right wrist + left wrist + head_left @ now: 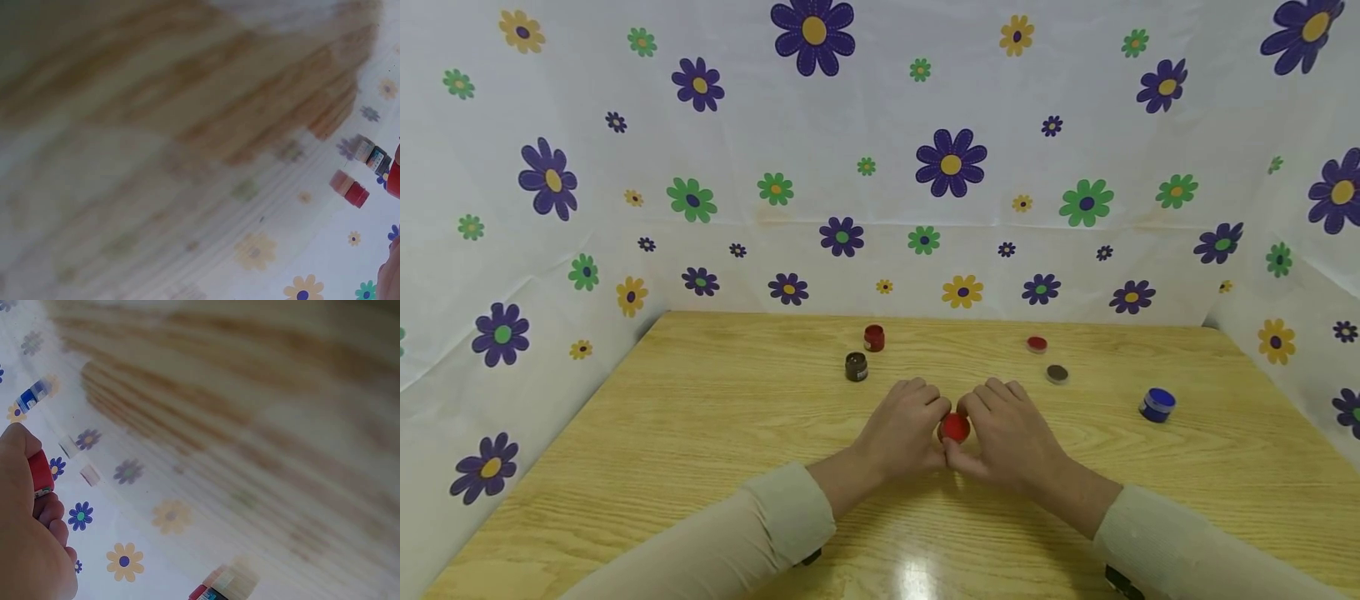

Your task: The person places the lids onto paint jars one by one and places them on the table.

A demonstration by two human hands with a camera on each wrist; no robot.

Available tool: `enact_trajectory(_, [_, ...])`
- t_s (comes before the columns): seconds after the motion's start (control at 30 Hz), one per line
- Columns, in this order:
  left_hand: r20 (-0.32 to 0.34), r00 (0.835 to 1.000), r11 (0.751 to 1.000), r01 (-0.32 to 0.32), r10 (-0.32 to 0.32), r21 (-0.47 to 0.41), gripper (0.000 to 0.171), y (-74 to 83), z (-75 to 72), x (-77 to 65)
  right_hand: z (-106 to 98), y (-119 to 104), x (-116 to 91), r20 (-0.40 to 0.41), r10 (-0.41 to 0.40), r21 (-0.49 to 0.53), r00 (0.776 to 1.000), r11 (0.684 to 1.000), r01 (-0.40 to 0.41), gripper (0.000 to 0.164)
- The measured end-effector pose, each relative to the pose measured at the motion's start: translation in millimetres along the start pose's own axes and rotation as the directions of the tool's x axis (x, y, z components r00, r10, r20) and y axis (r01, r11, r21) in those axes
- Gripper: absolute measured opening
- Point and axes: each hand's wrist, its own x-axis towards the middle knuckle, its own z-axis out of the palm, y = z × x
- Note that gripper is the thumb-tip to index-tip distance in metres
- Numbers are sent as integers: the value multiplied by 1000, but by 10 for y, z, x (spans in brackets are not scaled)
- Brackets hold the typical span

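Between my two hands is a small paint jar with a bright red top [955, 427], low over the middle of the table. My left hand [904, 432] grips its left side with curled fingers; the thumb comes round the near side. On the other side my right hand [1011, 432] holds it likewise, and the two thumb tips meet in front. The left wrist view shows the red side of this jar [40, 475] between thumb and fingers. At the edge of the right wrist view only a slice of the red jar [394, 181] appears.
Behind my left hand stand a dark brown jar [856, 367] and a dark red jar [874, 338], both without lids. A red lid [1037, 344] and a dark lid [1057, 374] lie behind my right hand. Farther right is a blue jar [1158, 405]. A flowered cloth [880, 200] surrounds the table.
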Motion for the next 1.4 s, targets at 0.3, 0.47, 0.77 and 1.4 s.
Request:
enact_trajectory(0.3, [-8, 1000, 999, 16, -17, -39, 26, 3, -8, 1, -9, -7, 11, -14, -1, 22, 1000, 1000, 1, 28])
enact_trajectory(0.47, [-17, 1000, 998, 14, -15, -55, 29, 7, -15, 4, -7, -7, 11, -40, -18, 41, 999, 999, 20, 29])
enact_trajectory(0.77, [-4, 1000, 998, 6, -6, -63, 28, 13, -28, 12, 2, 5, 3, -76, -54, 64, 996, 996, 59, 30])
enact_trajectory(1.4, [-18, 1000, 1000, -11, 10, -27, 26, 0, -10, 11, -10, 2, 6, -56, -31, 56, 998, 998, 34, 29])
